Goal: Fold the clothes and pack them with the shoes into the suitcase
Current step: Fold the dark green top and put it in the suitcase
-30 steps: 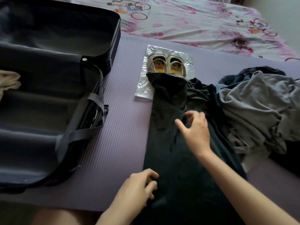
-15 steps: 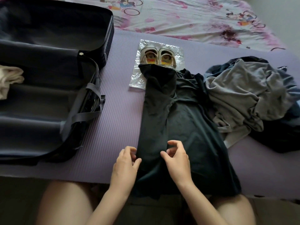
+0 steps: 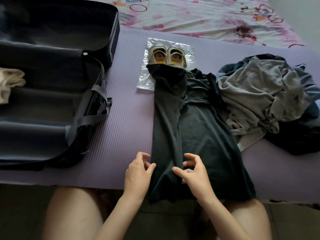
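A dark green garment (image 3: 199,135) lies lengthwise on the purple mat (image 3: 124,122), its left side folded over into a long strip. My left hand (image 3: 138,172) sits at the strip's left edge near the hem, fingers loosely curled, thumb touching the cloth. My right hand (image 3: 194,174) pinches the strip's right edge. A pair of small pale shoes (image 3: 167,57) stands on a clear plastic bag (image 3: 143,80) beyond the garment's far end. The open dark suitcase (image 3: 43,101) lies at the left with a cream cloth (image 3: 10,82) inside.
A crumpled grey garment (image 3: 259,94) lies in a heap right of the green one, with dark navy clothes (image 3: 303,139) beneath it. A flowered bedsheet (image 3: 207,16) spreads behind the mat. My bare knees are below the mat's near edge.
Both hands drew back from the garment's middle to its near hem. The left hand came up to the strip's left edge and the right hand to its right edge.
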Demonstrator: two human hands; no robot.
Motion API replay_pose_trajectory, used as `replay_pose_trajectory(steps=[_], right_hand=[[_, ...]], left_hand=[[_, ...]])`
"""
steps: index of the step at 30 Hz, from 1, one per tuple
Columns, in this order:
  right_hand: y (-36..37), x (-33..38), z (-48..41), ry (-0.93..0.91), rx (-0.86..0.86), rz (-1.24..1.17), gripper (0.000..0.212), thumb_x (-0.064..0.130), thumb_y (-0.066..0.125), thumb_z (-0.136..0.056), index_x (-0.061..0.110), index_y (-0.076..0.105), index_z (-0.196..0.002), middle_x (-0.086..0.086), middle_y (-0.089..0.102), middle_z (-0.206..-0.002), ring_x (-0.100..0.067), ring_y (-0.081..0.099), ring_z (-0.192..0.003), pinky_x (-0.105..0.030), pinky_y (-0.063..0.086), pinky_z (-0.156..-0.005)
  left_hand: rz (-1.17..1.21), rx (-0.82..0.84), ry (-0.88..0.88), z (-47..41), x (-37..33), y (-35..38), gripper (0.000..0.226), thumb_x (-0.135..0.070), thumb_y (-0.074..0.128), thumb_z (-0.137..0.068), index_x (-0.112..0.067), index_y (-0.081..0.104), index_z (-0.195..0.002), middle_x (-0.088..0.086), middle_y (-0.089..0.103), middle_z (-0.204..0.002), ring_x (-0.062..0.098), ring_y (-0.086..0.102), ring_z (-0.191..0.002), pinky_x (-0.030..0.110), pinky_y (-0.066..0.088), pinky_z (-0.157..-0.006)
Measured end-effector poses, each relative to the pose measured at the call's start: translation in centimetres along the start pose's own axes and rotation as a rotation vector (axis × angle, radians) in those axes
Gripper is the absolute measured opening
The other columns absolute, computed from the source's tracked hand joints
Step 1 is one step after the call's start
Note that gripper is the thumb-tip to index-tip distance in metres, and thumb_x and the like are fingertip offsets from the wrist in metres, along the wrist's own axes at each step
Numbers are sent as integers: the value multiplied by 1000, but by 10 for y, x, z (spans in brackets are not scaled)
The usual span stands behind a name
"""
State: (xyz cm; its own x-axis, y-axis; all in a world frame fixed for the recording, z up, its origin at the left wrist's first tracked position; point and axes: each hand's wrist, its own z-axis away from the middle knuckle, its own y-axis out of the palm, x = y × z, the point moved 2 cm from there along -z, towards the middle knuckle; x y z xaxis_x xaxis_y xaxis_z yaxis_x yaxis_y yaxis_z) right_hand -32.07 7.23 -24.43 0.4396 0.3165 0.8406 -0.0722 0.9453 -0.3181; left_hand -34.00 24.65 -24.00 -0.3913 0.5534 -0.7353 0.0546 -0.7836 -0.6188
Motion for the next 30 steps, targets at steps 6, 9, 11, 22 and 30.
replay_pose_trajectory(steps=[6, 9, 11, 22, 30], right_hand=[[-20, -2, 2, -194, -145, 256, 45, 5, 76, -75, 27, 55, -109, 1, 56, -82, -7, 52, -61, -16, 46, -67], [-18, -7, 6, -256, -130, 545, 36, 8, 70, -80, 28, 56, -107, 11, 53, -81, -7, 52, -70, -23, 42, -68], [-15, -4, 7, -265, -130, 637, 34, 13, 67, -83, 29, 55, -111, 13, 53, -87, -6, 53, -74, -23, 39, -67], [32, 153, -141, -595, -152, 693, 33, 20, 59, -90, 18, 55, -123, -3, 58, -117, -23, 57, -106, -35, 46, -83], [70, 244, -250, -617, -92, 1107, 66, 46, 63, -85, 19, 40, -142, -7, 41, -144, -31, 23, -137, -42, 19, -113]], left_hand=[[91, 21, -22, 0, 5, 7, 27, -12, 64, -86, -17, 55, -111, -3, 53, -91, 8, 55, -85, 12, 43, -67], [53, -2, 1, 4, 7, 5, 28, -12, 63, -87, -19, 51, -111, -5, 49, -94, 3, 51, -80, 10, 40, -61], [18, -19, 30, 6, 6, 3, 29, -18, 62, -88, -21, 47, -113, -6, 47, -99, 1, 50, -79, 10, 39, -60], [168, -65, -28, -77, -31, 6, 35, -16, 62, -89, -10, 49, -122, 4, 59, -109, 12, 56, -92, 18, 38, -76], [168, -93, -138, -119, -45, 14, 30, -29, 60, -90, -11, 55, -114, 1, 62, -102, 15, 57, -95, 26, 43, -80]])
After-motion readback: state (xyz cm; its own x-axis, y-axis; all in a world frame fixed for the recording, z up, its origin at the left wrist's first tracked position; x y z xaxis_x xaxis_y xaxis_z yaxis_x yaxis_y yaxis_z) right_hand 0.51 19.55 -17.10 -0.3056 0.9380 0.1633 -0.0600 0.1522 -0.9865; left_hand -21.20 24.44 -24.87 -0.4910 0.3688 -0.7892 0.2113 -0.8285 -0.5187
